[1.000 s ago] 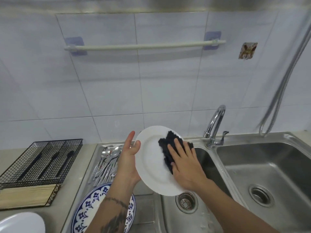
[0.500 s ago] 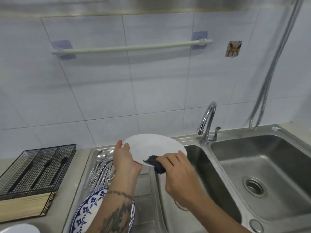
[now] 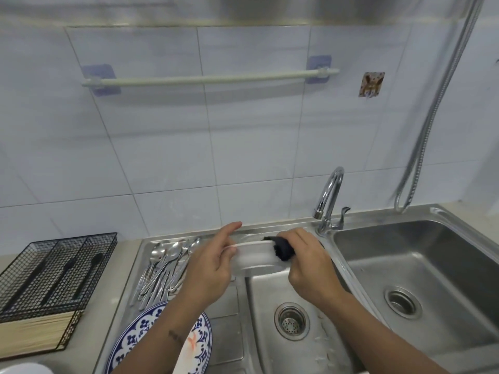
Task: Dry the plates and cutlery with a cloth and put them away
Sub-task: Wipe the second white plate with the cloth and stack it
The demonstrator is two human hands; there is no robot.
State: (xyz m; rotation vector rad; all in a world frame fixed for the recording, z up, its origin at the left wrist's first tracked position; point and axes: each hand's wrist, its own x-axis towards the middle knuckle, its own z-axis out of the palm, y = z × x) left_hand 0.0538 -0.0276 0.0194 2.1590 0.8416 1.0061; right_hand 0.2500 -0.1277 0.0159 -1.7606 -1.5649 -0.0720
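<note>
Both hands grip the round white plate (image 3: 253, 259), right hand (image 3: 305, 261) rubbing its rim with the dark cloth (image 3: 282, 251), left hand (image 3: 212, 265) steadying it; steel spoons (image 3: 162, 268) and the blue-patterned plate (image 3: 140, 344) on the drainboard seemingly await drying.

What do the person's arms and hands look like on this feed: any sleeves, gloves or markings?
Both forearms are bare, with no sleeves in view. The left hand and right hand wear no gloves, and no rings or watch are visible. The left forearm carries a small dark tattoo, a short band of marks across the arm; its detail is too blurred to read.
</note>
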